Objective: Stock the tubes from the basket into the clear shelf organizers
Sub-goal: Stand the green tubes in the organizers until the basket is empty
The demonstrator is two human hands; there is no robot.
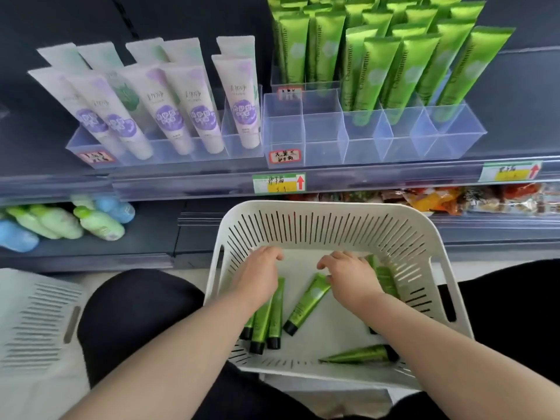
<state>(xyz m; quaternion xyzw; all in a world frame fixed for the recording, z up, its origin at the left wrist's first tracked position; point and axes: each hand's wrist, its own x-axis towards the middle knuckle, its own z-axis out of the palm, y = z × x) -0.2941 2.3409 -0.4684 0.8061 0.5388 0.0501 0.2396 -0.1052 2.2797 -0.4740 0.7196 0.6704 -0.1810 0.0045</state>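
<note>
Green tubes under curled hands

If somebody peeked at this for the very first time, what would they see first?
Probably the shiny green tubes standing packed in the clear organizer at the upper right. Next, the white basket in the middle, where the left hand and right hand reach down over more green tubes lying flat.

- A single head-worn view looks forward and steeply down from above the person's lap.
- Nearest, at the bottom, both forearms run up into the white basket.
- Farther up, the shelf edge and clear organizers fill the top (wide-angle lens bows the lines).
- No second view shares the scene.
</note>
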